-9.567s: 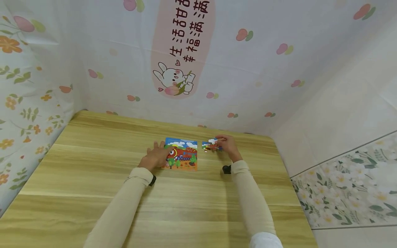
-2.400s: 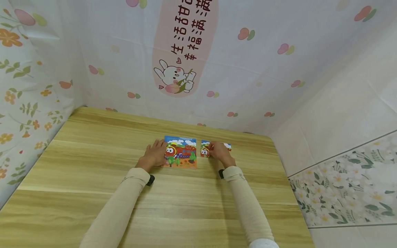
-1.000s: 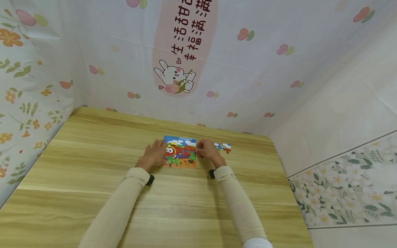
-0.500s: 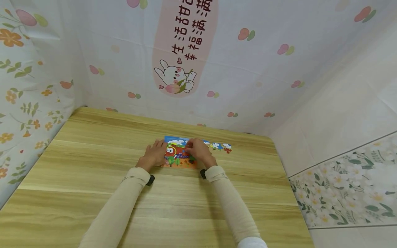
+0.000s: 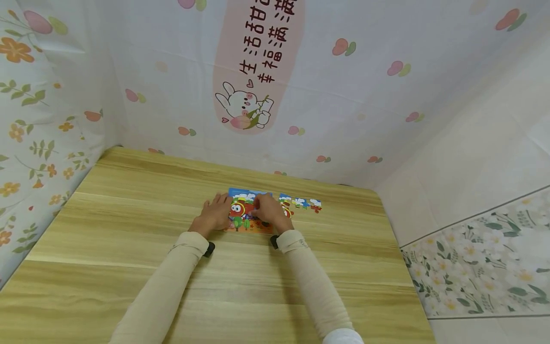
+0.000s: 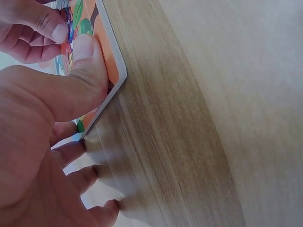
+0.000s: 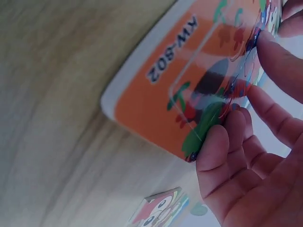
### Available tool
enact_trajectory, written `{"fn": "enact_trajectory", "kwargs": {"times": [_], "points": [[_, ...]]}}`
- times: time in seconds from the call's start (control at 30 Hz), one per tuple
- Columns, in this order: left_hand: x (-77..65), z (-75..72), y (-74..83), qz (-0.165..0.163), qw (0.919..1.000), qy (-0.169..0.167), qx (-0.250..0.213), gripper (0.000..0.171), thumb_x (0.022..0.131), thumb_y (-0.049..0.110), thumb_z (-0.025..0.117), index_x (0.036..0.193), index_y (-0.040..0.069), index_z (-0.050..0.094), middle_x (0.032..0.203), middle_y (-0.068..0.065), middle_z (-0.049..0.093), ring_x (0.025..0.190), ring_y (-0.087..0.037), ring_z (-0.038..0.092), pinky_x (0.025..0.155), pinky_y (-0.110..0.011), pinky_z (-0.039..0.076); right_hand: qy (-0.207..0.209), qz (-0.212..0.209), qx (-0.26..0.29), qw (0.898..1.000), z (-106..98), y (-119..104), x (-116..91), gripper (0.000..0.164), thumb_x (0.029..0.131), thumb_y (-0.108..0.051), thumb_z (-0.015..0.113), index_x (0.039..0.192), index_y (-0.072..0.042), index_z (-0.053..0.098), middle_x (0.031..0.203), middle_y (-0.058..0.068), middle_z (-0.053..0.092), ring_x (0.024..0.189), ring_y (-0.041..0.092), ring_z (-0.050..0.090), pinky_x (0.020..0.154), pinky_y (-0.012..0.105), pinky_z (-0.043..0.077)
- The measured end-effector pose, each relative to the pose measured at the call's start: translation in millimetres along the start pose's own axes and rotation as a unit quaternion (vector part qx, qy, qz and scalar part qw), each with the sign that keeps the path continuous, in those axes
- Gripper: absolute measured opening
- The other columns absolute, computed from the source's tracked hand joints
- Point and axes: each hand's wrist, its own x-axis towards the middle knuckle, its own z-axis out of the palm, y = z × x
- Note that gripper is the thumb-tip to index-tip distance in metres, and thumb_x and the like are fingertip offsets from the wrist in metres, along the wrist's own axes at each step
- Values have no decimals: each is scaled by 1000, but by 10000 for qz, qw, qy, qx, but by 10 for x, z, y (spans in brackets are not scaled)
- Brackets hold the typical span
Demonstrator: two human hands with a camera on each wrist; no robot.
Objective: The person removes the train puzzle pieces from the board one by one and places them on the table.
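A train-picture puzzle board (image 5: 262,228) lies flat on the table, printed with a red engine, trees and orange ground. My left hand (image 5: 211,216) rests at its left side. In the left wrist view the left thumb (image 6: 87,61) presses on the board's corner area, while the other fingers spread along the edge and onto the wood. Over the middle of the picture, my right hand (image 5: 267,208) has thumb and fingertips drawn together on a small puzzle piece, mostly hidden by the fingers. Its other fingers (image 7: 213,146) curl near the board's edge.
Right of the board lie several loose puzzle pieces (image 5: 301,203), one with a cartoon eye face (image 7: 158,213). The wooden table (image 5: 245,286) meets a patterned cloth wall (image 5: 343,119) behind, and a tiled wall (image 5: 481,258) stands at the right.
My right hand has moved left from the loose pieces to the middle of the board, uncovering those pieces. My left hand stays at the board's left side.
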Motion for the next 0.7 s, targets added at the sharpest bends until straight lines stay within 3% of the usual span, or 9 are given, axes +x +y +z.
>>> {"fn": "enact_trajectory", "kwargs": {"times": [0.37,0.7], "points": [[29,11,-4,-73,10000,-23,-25,81,90,18,73,154,-1,26,163,-24,15,151,-44,7,117,-67,12,-145,-94,139,9998,-34,-16,20,20,96,-23,68,100,-9,54,86,5,56,71,17,50,63,30,40],[32,15,-5,-110,9999,-46,-57,83,90,19,74,154,-1,25,163,-24,14,151,-44,6,117,-67,11,-168,-63,224,9996,-30,-29,9,24,95,-24,68,106,-10,51,85,4,57,67,18,51,60,29,40]]}}
